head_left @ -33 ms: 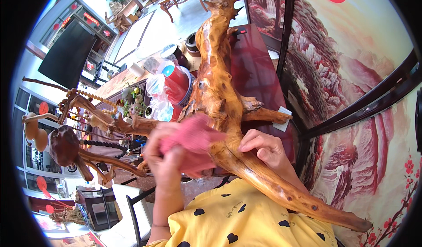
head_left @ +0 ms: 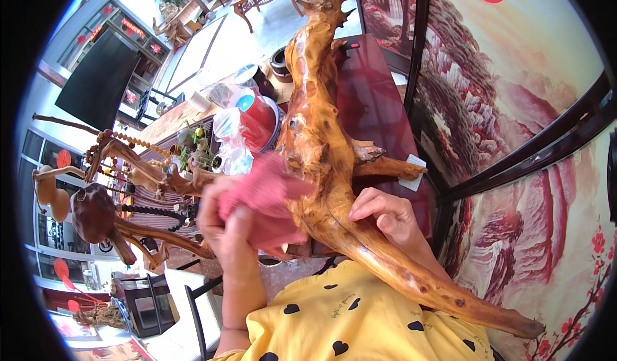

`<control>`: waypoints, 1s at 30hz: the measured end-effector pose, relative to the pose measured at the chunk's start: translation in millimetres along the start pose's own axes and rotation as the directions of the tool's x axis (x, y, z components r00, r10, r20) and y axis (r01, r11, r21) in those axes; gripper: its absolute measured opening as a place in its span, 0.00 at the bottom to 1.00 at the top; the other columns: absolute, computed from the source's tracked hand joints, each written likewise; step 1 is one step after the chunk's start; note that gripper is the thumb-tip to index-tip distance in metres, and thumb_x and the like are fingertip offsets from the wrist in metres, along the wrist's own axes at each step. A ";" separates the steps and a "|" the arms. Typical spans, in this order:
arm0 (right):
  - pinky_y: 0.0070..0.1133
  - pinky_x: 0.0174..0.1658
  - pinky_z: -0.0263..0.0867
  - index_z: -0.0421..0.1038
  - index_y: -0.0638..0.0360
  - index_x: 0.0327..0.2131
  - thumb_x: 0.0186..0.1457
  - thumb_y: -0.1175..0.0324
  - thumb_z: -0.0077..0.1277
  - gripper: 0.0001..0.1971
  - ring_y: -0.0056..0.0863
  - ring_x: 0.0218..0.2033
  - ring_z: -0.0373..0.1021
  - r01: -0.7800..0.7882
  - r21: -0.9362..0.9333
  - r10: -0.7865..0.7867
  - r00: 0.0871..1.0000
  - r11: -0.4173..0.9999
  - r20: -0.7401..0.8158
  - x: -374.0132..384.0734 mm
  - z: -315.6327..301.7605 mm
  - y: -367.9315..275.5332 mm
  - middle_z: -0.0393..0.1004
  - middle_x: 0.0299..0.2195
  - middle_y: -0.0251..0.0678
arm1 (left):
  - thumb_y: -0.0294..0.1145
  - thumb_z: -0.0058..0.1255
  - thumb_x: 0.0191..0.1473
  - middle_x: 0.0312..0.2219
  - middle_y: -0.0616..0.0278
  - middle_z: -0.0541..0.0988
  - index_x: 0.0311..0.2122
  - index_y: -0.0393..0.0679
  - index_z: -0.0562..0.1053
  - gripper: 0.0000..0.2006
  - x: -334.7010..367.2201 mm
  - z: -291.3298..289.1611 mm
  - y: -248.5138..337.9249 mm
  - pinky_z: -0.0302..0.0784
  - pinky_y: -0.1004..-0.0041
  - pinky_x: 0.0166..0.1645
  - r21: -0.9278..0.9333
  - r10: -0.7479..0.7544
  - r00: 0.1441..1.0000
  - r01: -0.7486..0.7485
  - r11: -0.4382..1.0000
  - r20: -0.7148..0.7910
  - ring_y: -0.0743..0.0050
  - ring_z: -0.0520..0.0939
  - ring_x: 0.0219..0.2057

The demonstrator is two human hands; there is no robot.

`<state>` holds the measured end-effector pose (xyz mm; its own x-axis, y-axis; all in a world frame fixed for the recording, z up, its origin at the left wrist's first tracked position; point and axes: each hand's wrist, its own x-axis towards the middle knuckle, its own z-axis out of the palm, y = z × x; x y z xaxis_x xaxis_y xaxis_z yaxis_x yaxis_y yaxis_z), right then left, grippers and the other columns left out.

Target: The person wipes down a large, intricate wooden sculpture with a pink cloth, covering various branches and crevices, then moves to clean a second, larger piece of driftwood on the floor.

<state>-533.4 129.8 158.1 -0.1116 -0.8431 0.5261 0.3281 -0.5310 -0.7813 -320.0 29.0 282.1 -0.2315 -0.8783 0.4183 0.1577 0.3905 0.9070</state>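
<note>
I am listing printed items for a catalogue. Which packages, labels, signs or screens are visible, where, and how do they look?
Dark flat screen: upper left, black rectangle, switched off.
Small white paper tag: on a root branch, right of centre.
Red round container in clear plastic bag: behind the pink cloth.
Red signs: far upper left.
</note>
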 end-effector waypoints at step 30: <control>0.28 0.44 0.55 0.74 0.57 0.19 0.68 0.58 0.39 0.25 0.31 0.22 0.74 0.135 0.361 -0.183 0.978 0.923 0.101 -3.6 16.8 -17.2 0.78 0.20 0.36 | 0.20 0.53 0.43 0.34 0.50 0.75 0.34 0.34 0.74 0.09 -13.1 -10.3 -54.9 0.74 0.65 0.42 0.726 0.041 0.993 -0.112 0.679 0.114 0.54 0.78 0.35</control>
<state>-523.0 143.4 175.2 -0.0747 -0.7188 0.6912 0.6261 -0.5733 -0.5286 -315.7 16.3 226.3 -0.3328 -0.8243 0.4581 -0.5638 0.5633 0.6040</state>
